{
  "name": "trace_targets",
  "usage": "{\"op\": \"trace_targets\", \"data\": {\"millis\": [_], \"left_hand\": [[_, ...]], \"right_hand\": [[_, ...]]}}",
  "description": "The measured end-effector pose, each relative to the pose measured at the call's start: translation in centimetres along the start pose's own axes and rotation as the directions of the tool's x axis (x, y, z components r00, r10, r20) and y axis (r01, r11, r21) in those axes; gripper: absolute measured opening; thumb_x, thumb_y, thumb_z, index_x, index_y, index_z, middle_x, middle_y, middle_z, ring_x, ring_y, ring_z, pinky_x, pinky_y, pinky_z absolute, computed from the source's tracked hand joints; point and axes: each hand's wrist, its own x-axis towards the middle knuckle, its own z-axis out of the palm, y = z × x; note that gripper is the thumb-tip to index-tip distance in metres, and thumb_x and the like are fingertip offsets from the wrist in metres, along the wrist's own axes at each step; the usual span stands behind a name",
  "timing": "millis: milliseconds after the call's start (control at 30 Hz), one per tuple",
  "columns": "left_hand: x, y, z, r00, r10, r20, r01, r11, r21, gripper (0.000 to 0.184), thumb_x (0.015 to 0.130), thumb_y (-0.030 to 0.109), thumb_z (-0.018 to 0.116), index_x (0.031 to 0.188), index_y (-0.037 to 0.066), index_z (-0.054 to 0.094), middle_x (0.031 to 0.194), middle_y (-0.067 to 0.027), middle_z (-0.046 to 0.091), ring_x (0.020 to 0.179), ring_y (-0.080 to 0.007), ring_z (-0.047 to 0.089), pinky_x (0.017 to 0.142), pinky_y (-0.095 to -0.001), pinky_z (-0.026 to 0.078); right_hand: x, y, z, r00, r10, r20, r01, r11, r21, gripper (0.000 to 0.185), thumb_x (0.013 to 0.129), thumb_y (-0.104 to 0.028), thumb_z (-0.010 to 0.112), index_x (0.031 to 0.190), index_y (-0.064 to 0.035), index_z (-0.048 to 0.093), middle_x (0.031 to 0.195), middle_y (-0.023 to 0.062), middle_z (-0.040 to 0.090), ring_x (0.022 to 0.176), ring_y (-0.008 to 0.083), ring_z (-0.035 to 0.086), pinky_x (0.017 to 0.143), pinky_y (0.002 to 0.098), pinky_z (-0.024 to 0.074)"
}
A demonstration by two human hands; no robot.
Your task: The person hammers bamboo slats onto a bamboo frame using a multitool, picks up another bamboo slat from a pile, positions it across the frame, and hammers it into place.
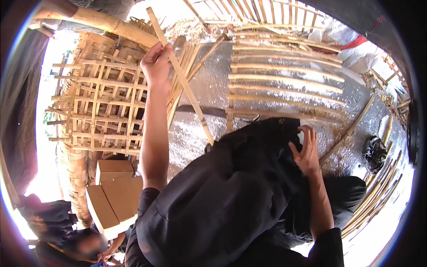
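My left hand (158,66) is raised and pinches a long flat bamboo strip (190,95) near its upper part. The strip slants down to the right, and its lower end reaches the black clothing over my body. My right hand (307,151) is beside the dark cloth at my knee, fingers curved and apart from the thumb, with nothing visible in it. Beyond it, several bamboo strips (287,80) lie in spaced parallel rows across a crosswise strip (231,89) on the floor.
Left of me, bamboo lattice panels (104,106) lean on woven bamboo. Cardboard boxes (116,196) stand below them. Loose strips (189,60) lie behind my left hand. Thin sticks (373,200) and a black plastic bundle (374,154) are at right. Another person (66,231) sits at lower left.
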Motion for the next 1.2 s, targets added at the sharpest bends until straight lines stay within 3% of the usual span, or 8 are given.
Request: {"op": "trace_targets", "data": {"millis": [333, 433, 533, 800, 933, 1033, 1133, 1200], "left_hand": [[-2.2, 9.8, 1.1, 0.978, 0.097, -0.186, -0.178, 0.852, -0.493, 0.029, 0.096, -0.003, 0.067, 0.124, -0.004, 0.062, 0.109, -0.0164, 0.071, 0.089, -0.0245, 0.073, 0.083, -0.0408, 0.063], [-5.8, 8.8, 1.8, 0.978, 0.046, -0.204, -0.142, 0.863, -0.485, 0.027, 0.097, 0.000, 0.067, 0.123, -0.006, 0.061, 0.105, -0.0163, 0.069, 0.091, -0.0258, 0.072, 0.081, -0.0422, 0.064], [-8.1, 5.1, 1.7, 0.983, -0.014, -0.182, -0.064, 0.908, -0.415, 0.026, 0.099, 0.004, 0.069, 0.121, -0.006, 0.063, 0.097, -0.0104, 0.067, 0.086, -0.0218, 0.070, 0.073, -0.0370, 0.063], [-13.1, -3.3, 2.3, 0.981, -0.194, -0.025, 0.173, 0.918, -0.357, 0.036, 0.104, 0.019, 0.067, 0.133, 0.000, 0.060, 0.114, -0.0092, 0.068, 0.092, -0.0180, 0.066, 0.077, -0.0345, 0.056], [-16.7, -4.9, 3.6, 0.951, -0.265, 0.158, 0.294, 0.935, -0.199, 0.031, 0.108, 0.026, 0.060, 0.126, 0.002, 0.066, 0.115, -0.0080, 0.071, 0.091, -0.0196, 0.067, 0.077, -0.0334, 0.057], [-23.2, -12.1, 1.7, 0.648, -0.218, 0.730, 0.088, 0.973, 0.213, 0.031, 0.107, 0.030, 0.061, 0.124, 0.005, 0.068, 0.112, -0.0056, 0.069, 0.094, -0.0165, 0.065, 0.084, -0.0302, 0.054], [-30.7, -17.4, 1.1, 0.425, 0.007, 0.905, -0.502, 0.834, 0.230, 0.035, 0.093, 0.026, 0.078, 0.119, 0.004, 0.070, 0.114, -0.0159, 0.071, 0.101, -0.0341, 0.070, 0.092, -0.0389, 0.055], [-30.8, -16.1, 2.0, 0.494, -0.045, 0.868, -0.382, 0.886, 0.264, 0.036, 0.090, 0.026, 0.080, 0.118, 0.004, 0.071, 0.113, -0.0179, 0.072, 0.103, -0.0377, 0.069, 0.092, -0.0406, 0.054]], "right_hand": [[0.1, -9.8, -0.5, 0.999, 0.005, 0.036, -0.019, 0.910, 0.414, 0.043, 0.100, -0.013, 0.065, 0.140, -0.0027, 0.052, 0.137, 0.0191, 0.059, 0.124, 0.0331, 0.058, 0.101, 0.0421, 0.0479], [-0.7, -11.1, 0.3, 0.970, -0.003, 0.243, -0.238, 0.194, 0.952, 0.050, 0.098, -0.010, 0.064, 0.145, -0.0032, 0.048, 0.135, 0.0155, 0.059, 0.116, 0.0260, 0.062, 0.095, 0.0371, 0.0484], [-2.0, -7.8, -1.0, 0.832, -0.290, 0.473, -0.468, 0.091, 0.879, 0.055, 0.094, -0.004, 0.063, 0.147, -0.0038, 0.046, 0.128, 0.0115, 0.062, 0.105, 0.0203, 0.065, 0.088, 0.0314, 0.0490], [-3.5, -7.0, -1.5, 0.702, -0.025, 0.712, -0.546, 0.623, 0.560, 0.034, 0.103, -0.012, 0.065, 0.134, 0.0004, 0.062, 0.097, 0.0039, 0.069, 0.084, 0.0111, 0.063, 0.076, 0.0283, 0.0531], [-1.1, -1.9, -4.2, 0.830, 0.333, 0.448, -0.558, 0.515, 0.651, 0.027, 0.104, -0.015, 0.066, 0.124, 0.0026, 0.070, 0.090, 0.0021, 0.070, 0.081, 0.0092, 0.062, 0.070, 0.0279, 0.0530], [1.1, 5.5, -6.4, 0.885, 0.446, 0.135, -0.455, 0.764, 0.457, 0.023, 0.103, -0.015, 0.066, 0.120, -0.0006, 0.072, 0.082, 0.0002, 0.066, 0.070, 0.0074, 0.062, 0.060, 0.0273, 0.0520], [0.7, 11.3, -7.7, 0.829, 0.560, 0.013, -0.529, 0.775, 0.345, 0.029, 0.103, -0.018, 0.065, 0.123, 0.0023, 0.072, 0.076, 0.0045, 0.069, 0.064, 0.0116, 0.066, 0.059, 0.0298, 0.0530], [0.6, 13.0, -8.0, 0.771, 0.636, -0.010, -0.597, 0.729, 0.336, 0.033, 0.102, -0.020, 0.065, 0.123, 0.0046, 0.071, 0.075, 0.0074, 0.071, 0.065, 0.0141, 0.069, 0.061, 0.0307, 0.0542]]}}
